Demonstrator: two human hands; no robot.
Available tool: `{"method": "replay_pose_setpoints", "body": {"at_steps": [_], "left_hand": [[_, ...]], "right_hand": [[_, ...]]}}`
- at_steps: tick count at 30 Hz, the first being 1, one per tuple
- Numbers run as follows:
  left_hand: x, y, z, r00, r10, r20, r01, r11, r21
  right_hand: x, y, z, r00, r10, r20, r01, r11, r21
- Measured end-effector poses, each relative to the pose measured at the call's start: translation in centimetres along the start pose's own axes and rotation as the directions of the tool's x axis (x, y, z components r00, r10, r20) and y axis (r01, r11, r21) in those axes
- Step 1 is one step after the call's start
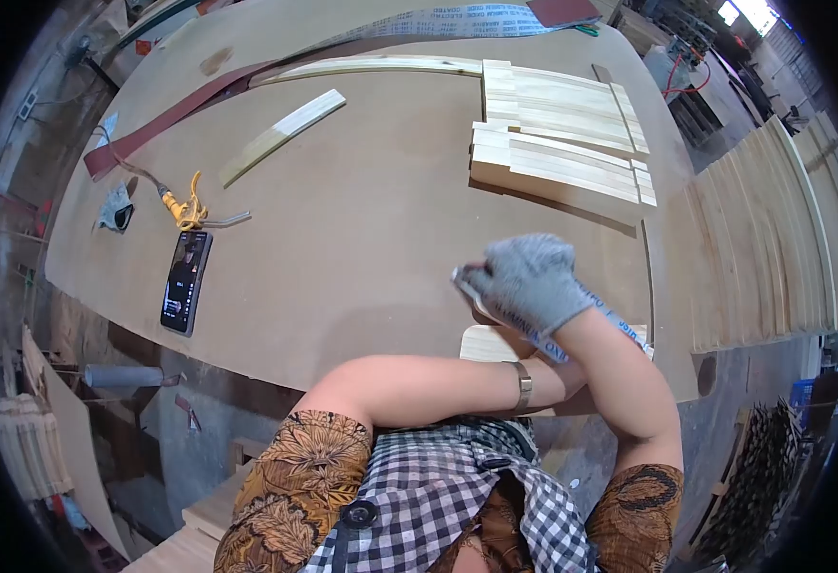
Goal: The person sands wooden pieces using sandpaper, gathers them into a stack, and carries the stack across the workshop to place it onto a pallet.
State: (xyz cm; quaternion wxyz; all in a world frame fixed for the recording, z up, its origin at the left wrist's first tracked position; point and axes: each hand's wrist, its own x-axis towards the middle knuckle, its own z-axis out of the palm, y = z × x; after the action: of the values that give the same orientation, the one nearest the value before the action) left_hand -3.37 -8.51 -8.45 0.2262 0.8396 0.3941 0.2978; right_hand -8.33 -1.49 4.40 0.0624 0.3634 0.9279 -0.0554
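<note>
My right hand (pixel 532 282), in a grey glove, is closed around a strip of sandpaper (pixel 542 344) with blue print on its back. That strip runs down and right across a pale wooden board (pixel 484 341) at the table's near edge. My left forearm, with a watch (pixel 524 384) on the wrist, reaches right beneath my right forearm. The left hand itself is hidden behind the right arm and the strip, so its fingers cannot be made out.
Stacked pale boards (pixel 562 167) lie at the table's back right. A loose wood strip (pixel 283 137), a phone (pixel 186 284) and a yellow air gun (pixel 186 206) are on the left. A long sanding belt (pixel 190 107) stretches along the back. More panels (pixel 763 248) stand to the right.
</note>
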Motion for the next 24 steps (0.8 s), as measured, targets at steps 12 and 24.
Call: {"method": "replay_pose_setpoints", "body": {"at_steps": [12,24], "left_hand": [[0.8,0.9,-4.5,0.978,0.145,0.148,-0.198,0.863,0.465],[10.2,0.1,-10.7,0.943,-0.206,0.262,0.284,0.910,-0.304]], "right_hand": [[-6.9,9.0,-1.9,0.756,0.541,-0.369,-0.465,0.840,0.279],[-26.6,7.2,2.9,0.230,0.840,-0.491,-0.355,0.542,0.762]]}}
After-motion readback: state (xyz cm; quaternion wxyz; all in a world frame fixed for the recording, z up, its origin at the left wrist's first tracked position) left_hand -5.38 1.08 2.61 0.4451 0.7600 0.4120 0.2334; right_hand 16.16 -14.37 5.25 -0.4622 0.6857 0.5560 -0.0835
